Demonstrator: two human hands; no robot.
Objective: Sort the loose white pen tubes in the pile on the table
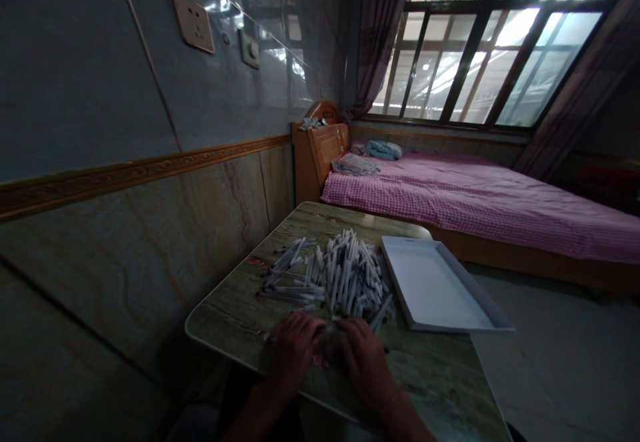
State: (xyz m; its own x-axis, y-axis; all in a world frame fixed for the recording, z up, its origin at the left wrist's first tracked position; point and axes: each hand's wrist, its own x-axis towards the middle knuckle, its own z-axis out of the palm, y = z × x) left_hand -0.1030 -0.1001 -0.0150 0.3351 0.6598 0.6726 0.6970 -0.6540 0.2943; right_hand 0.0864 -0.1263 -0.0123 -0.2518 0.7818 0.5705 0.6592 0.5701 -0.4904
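Note:
A heap of several white pen-like tubes (pixel 333 272) lies on a small marbled table (pixel 440 382). My left hand (pixel 295 349) and my right hand (pixel 365 355) rest close together at the near edge of the heap, fingers curled inward around a thin part between them. The room is dim, and what the fingers pinch is too small to name. A white shallow tray (pixel 440 289) sits to the right of the heap, beyond my right hand.
A tiled wall with a wooden trim strip (pixel 125 175) runs along the table's left side. A bed with a pink checked cover (pixel 475 195) stands behind the table under a barred window (pixel 480 62). Bare floor (pixel 560 362) lies to the right.

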